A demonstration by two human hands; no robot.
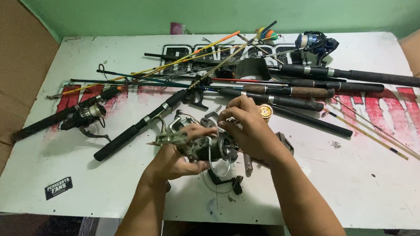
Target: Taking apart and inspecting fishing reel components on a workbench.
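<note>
A grey fishing reel (203, 146) sits just above the desk (362, 192), a little below the middle of the frame, held between both hands. The left hand (175, 157) cups it from below, fingers (196, 132) curled around its left end. The right hand (248, 130) comes over the top, fingers (227, 119) pinching the reel's upper part. Beyond, a heap of fishing rods (281, 88) fans across the upper frame; a second rod with a reel (84, 116) lies at left.

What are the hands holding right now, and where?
Both hold a spinning reel: left hand under its body, right hand over the spool end.
</note>
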